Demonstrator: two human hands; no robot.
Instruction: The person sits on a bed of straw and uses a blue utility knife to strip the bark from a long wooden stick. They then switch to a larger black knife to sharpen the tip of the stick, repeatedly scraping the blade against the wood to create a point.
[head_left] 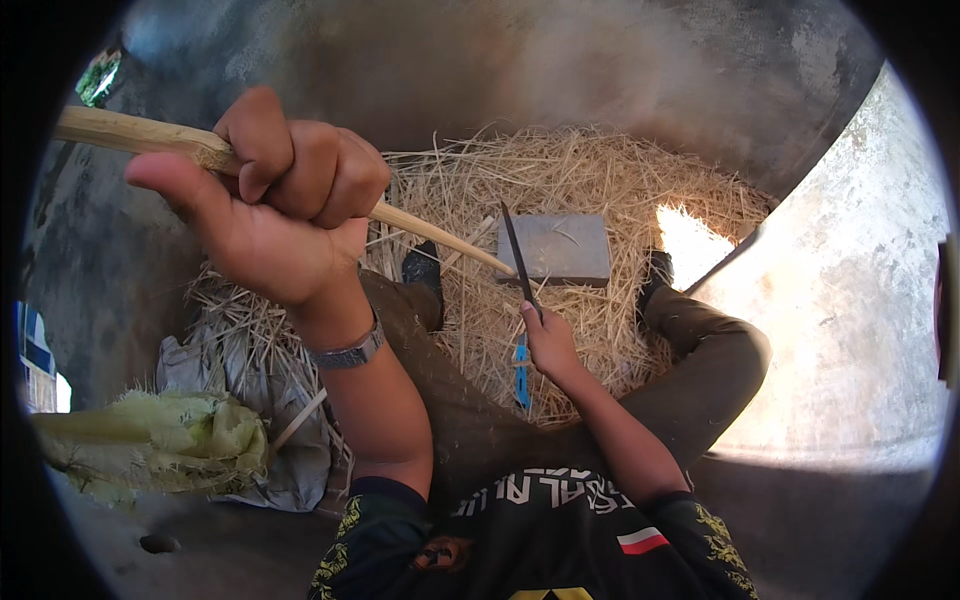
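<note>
My left hand (pixel 305 210), raised at the upper left, has its fingers wrapped round a long pale wooden stick (pixel 440 226), with the thumb stretched out. The stick slants down to the right, its thin end at the near left corner of a grey rectangular block (pixel 582 245). In my right hand (pixel 551 345) is a knife (pixel 515 240) with a long, narrow dark blade pointing up and away. Its blade crosses right by the stick's thin end; whether they touch I cannot tell. A blue box cutter (pixel 522 375) lies just left of my right hand.
Straw-like wood shavings (pixel 590 165) cover the floor around the block and between my bent legs (pixel 710 370). A yellow-green bundle (pixel 170 440) with bristly fibres and a crumpled grey sheet (pixel 295 465) lie at the left. A concrete wall (pixel 500 70) stands behind.
</note>
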